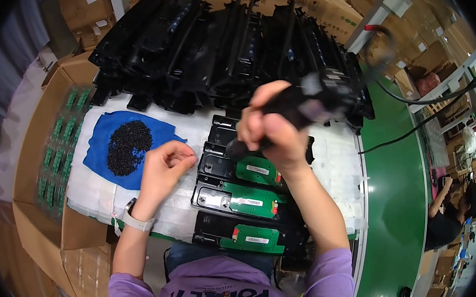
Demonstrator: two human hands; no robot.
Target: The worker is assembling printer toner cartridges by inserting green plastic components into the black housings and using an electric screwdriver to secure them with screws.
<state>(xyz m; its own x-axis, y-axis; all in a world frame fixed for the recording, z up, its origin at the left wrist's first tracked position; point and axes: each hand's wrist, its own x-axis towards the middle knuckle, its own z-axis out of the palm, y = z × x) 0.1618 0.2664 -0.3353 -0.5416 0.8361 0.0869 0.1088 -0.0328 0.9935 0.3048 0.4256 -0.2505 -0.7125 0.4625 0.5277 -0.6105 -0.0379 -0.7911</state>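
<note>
My right hand (273, 130) is wrapped round a black electric screwdriver (310, 98), blurred by motion, above the upper circuit boards. My left hand (167, 162) is closed in a pinch beside a pile of small black screws (129, 146) on a blue cloth (100, 136); whatever its fingertips hold is too small to make out. Between and below my hands, several black plastic housings lie in a column. Green circuit boards sit in them, among them an upper board (257, 172), a middle board (253, 202) and the nearest board (257, 239). My right hand partly hides the farther housings.
Black plastic parts (218, 50) are stacked high across the far side of the white-covered table (330, 196). At the left, a cardboard box (37, 148) holds trays of green boards (59, 150). A black cable (406, 100) hangs at the right. Another person (450, 218) sits farther right.
</note>
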